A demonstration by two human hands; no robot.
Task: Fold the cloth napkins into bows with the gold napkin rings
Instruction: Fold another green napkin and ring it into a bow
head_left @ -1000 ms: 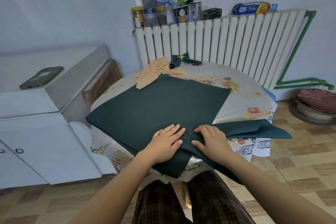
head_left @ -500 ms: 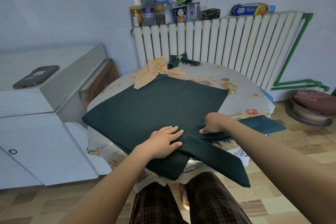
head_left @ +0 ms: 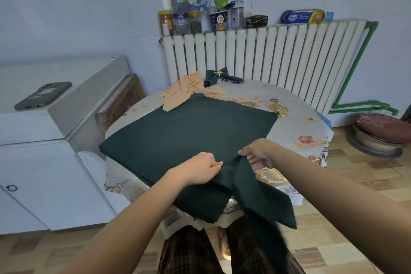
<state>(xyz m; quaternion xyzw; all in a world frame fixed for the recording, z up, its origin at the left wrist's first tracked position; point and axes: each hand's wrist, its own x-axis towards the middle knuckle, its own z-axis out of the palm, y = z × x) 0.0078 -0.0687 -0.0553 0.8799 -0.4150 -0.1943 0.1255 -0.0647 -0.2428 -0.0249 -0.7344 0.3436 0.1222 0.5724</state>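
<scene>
I see a big green napkin spread flat on the round table, and its near edge hangs over the side toward my lap. My left hand rests on the near part of it with the fingers curled, and the fingertips pinch the cloth at a fold. My right hand is just beside it — its fingers are curled round a bunched strip of the same napkin. That strip drops off the table and hangs down past my right knee, a bit blurry at the end.

At the far side of the table lie the done bows. The peach bows sit in a small pile with gold rings on them, touching the far corner of the green napkin. A green bow with one gold ring lies just beside them, close to the radiator.

A little heap of spare gold rings sits on the table near the right corner of the napkin.

On top of the radiator stand jars with brown and dark stuff inside — I cannot tell what it is. A cup there holds pens and a green frog toy. A phone lies on the white cabinet to the left.
</scene>
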